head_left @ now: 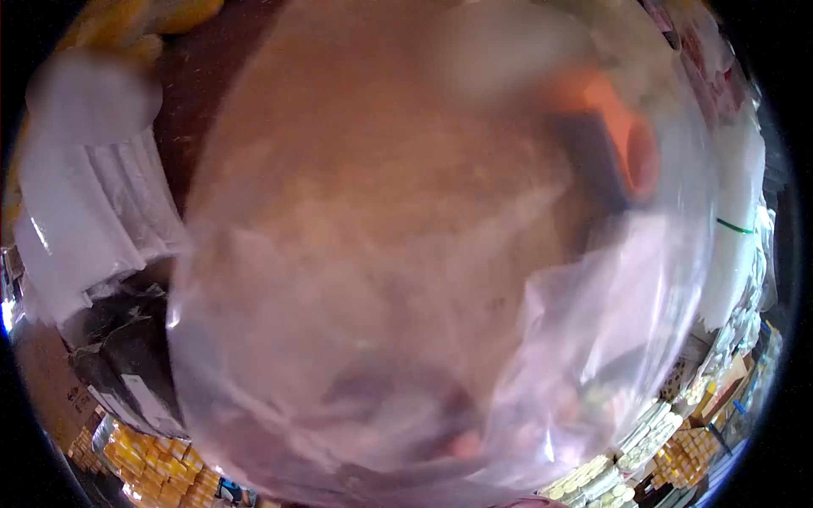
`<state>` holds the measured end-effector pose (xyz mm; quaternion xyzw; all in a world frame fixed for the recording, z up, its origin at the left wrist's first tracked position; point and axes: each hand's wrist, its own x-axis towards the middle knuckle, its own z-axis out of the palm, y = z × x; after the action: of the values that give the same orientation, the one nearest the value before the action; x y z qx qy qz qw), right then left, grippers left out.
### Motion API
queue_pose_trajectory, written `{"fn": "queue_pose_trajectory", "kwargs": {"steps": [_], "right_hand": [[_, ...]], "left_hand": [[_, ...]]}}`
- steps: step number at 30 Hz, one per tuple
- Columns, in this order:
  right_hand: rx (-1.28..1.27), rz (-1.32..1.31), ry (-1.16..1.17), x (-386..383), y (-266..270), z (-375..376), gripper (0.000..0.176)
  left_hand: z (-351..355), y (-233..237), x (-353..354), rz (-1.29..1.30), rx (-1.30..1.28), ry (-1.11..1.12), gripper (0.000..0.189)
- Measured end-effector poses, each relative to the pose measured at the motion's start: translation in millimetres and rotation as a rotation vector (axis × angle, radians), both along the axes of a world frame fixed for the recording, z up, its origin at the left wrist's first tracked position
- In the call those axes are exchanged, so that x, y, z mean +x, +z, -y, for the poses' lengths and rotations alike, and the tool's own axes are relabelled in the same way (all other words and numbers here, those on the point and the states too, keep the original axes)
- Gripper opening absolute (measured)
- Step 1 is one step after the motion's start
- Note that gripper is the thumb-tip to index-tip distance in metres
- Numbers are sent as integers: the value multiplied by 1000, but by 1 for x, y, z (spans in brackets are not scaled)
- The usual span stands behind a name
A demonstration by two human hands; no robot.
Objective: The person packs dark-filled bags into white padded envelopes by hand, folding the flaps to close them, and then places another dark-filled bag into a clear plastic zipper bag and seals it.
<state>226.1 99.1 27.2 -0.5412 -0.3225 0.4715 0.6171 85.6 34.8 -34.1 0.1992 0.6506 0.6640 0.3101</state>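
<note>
- A clear plastic bag (423,254) hangs close before us and fills nearly the whole view, so we see no open way through the middle.
- On the left, white plastic sheets (93,212) and a dark bundle (127,356) crowd the edge.
- Along the bottom rim, yellow packets (157,466) and stacked goods (677,440) block the way.

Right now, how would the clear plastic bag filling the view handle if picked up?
The clear plastic bag is probably floppy: its film shows soft creases and folds. Likely very light, being thin enough to see through. Its glossy highlights suggest it may be slippery.
</note>
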Motion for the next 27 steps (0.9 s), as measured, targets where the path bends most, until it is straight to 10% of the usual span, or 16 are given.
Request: {"fn": "queue_pose_trajectory", "kwargs": {"steps": [16,21,27], "right_hand": [[7,26,-3,9,-1,8,39],[71,779,9,28,-44,18,43],[-171,436,17,14,-24,7,37]], "left_hand": [[-51,36,-3,4,-162,-186,31],[-67,49,-7,68,-170,-282,33],[-76,39,-11,256,-155,-424,35]]}}
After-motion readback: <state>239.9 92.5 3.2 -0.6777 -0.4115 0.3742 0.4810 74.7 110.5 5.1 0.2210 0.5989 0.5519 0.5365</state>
